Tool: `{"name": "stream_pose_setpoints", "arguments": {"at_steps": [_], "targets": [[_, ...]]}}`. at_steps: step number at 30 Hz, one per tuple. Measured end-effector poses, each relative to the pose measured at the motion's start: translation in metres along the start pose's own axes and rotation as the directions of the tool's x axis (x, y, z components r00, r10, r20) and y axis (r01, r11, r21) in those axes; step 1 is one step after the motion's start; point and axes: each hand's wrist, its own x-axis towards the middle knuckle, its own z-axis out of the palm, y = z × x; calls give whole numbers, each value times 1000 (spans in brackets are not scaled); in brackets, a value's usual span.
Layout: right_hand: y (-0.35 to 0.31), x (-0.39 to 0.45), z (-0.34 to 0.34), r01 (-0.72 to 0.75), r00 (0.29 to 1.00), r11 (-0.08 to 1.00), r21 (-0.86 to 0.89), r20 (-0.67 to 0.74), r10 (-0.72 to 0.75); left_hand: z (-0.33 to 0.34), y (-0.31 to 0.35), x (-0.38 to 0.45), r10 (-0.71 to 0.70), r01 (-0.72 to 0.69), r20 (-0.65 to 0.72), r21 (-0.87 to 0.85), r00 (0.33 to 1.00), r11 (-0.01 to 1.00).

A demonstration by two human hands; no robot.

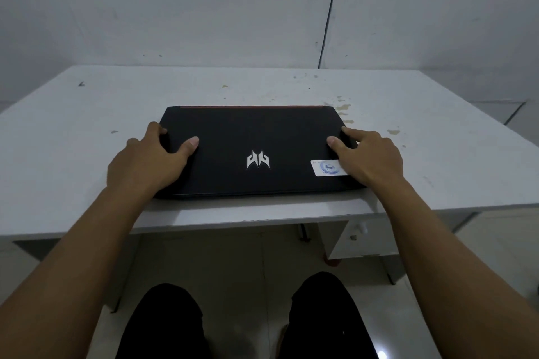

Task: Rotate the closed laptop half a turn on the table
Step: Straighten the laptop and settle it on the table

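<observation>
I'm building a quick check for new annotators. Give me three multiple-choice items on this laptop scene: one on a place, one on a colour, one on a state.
1. Where is the white sticker on the laptop?
A. near right corner
B. far left corner
C. centre

2. What colour is the strip along the laptop's far edge?
A. blue
B. red
C. green

3. The laptop lid is:
A. wide open
B. half open
C. closed

Answers: 1 A, it lies beside the right hand. 2 B, a red band shows there. 3 C, the lid lies flat under the left hand and the right hand.
</observation>
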Motion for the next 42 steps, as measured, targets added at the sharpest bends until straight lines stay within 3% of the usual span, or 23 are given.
{"name": "stream_pose_setpoints", "arguments": {"at_steps": [27,32,35,38,42], "targets": [[10,-35,5,50,999,991,-123,24,-47,-20,-8,-50,-63,60,90,41,994,997],[28,-62,5,128,991,980,154,14,-131,-33,-30,-72,103,-79,149,-160,983,984],[39,-79,0,205,959,931,303,129,-254,-33,-54,-83,266,-208,192,-278,945,938],[43,-80,-6,282,913,912,299,210,-351,-20,-62,-88,369,-321,71,-359,927,876],[49,-78,4,361,909,897,255,117,-399,-12,-61,-86,385,-382,-68,-362,921,851]]}}
